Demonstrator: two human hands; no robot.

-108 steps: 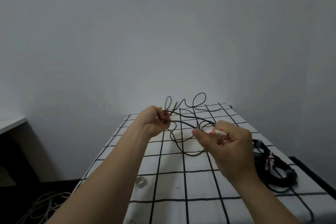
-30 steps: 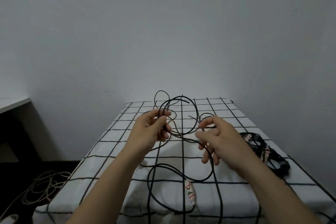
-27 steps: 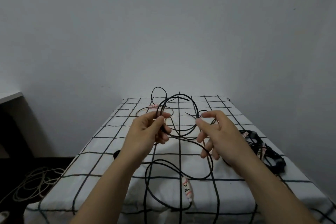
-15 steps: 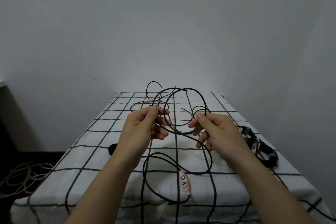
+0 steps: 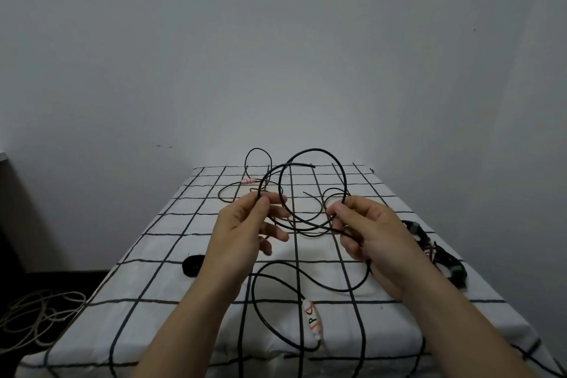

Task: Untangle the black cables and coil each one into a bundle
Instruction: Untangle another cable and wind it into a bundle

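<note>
Left hand: the left hand (image 5: pixel 244 232) is raised over the table, back to the camera. Its thumb and forefinger pinch the smooth, round black rubber-sheathed cable (image 5: pixel 345 181) where two arcs meet, and the other fingers fan out loosely below.
Right hand: the right hand (image 5: pixel 369 232) pinches the same cable between thumb and forefinger at the loops' lower right edge. The cord passes behind the curled fingers and comes out below the palm.
Cable shape: two stiff, overlapping round loops stand up between the hands. The slack hangs down in wide curves onto the cloth and over the near edge.
Label: a white paper-tape tag with dark and red letters (image 5: pixel 313 321) is wrapped around the cable's slack near the front edge.
Far end: a thinner black wire (image 5: pixel 245 163) lies curled by the wall, one loop standing up, with a small pink tape tag (image 5: pixel 248 181) on it.
Right edge: a lumpy bundle of coiled black cables (image 5: pixel 454 270) rests on the cloth, beyond the right wrist.
Left of wrist: a small flat black patch (image 5: pixel 191 265), too dim to identify.
Surface: a soft white cloth with a black grid print (image 5: pixel 159 239), slightly wrinkled, covers the table.
Floor: a loose tangle of pale cord (image 5: pixel 36 316) lies at lower left.
</note>
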